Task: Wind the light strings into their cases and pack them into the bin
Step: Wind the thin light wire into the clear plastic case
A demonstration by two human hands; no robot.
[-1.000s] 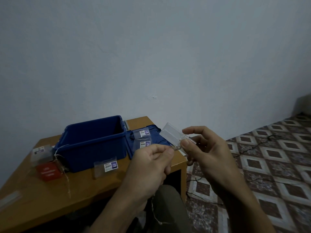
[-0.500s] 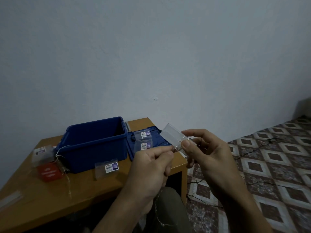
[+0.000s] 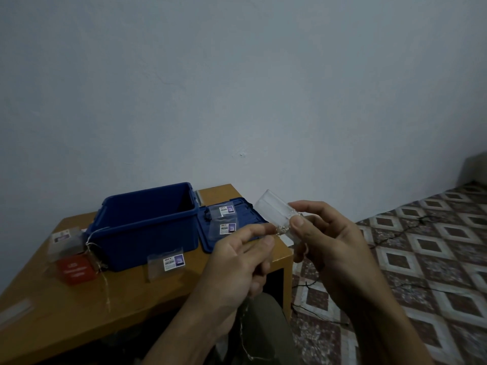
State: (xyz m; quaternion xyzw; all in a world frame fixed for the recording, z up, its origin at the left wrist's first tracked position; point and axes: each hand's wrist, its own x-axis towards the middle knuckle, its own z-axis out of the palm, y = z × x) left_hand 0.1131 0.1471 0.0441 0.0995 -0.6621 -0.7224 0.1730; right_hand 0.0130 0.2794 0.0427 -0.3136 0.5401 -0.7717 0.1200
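Observation:
My right hand (image 3: 329, 243) grips a clear plastic case (image 3: 274, 206) in the air, just right of the table corner. My left hand (image 3: 242, 259) pinches a thin light string (image 3: 280, 230) at the case's lower edge; the wire trails down from under that hand (image 3: 243, 322) toward my lap. An open blue bin (image 3: 147, 222) stands on the wooden table (image 3: 66, 320), its lid (image 3: 242, 219) lying open at its right side with two labelled clear cases (image 3: 226, 210) on it. Another labelled case (image 3: 166, 263) leans against the bin's front.
At the bin's left sit a clear case (image 3: 64, 239) and a red box (image 3: 76, 270), with a loose wire (image 3: 105, 285) trailing over the table. Dark wires (image 3: 390, 235) lie across the patterned tile floor to the right. A plain wall is behind.
The clear case in my right hand has tilted slightly and both hands have shifted a little; my left fingers stay pinched on the string at the case.

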